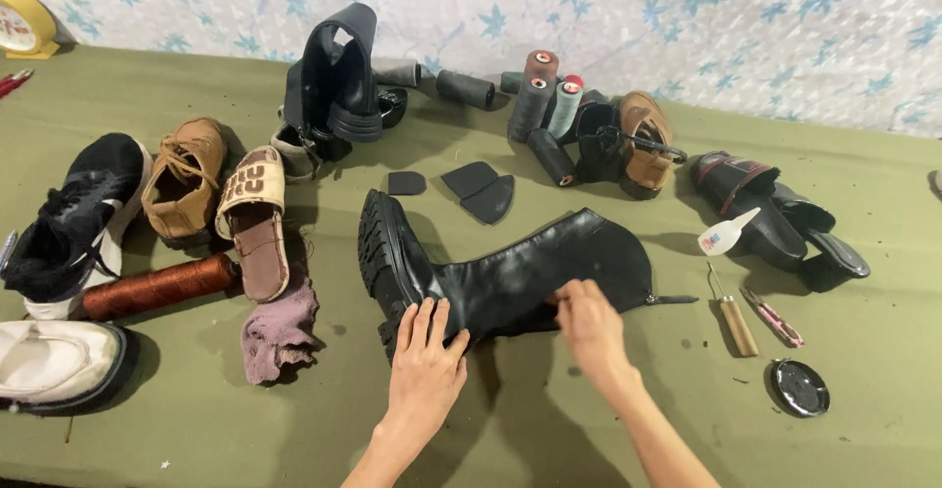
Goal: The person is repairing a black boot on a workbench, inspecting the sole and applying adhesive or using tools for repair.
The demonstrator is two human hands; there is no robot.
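Boot [510, 277] of black leather lies on its side on the green table [863, 351], chunky sole to the left, zip along its near edge; left hand [425, 356] rests flat on the ankle by the heel, fingers spread, gripping nothing; right hand [589, 321] sits on the shaft's lower edge, fingertips curled and pinching the leather near the zip. Just left lie a mauve cloth [278, 331], a brown sandal [257, 218] and a spool of brown thread [157, 287]; to the right, well apart, lie an awl [731, 309], a glue bottle [726, 233] and a round black lid [798, 388]; behind stand thread cones [542, 101].
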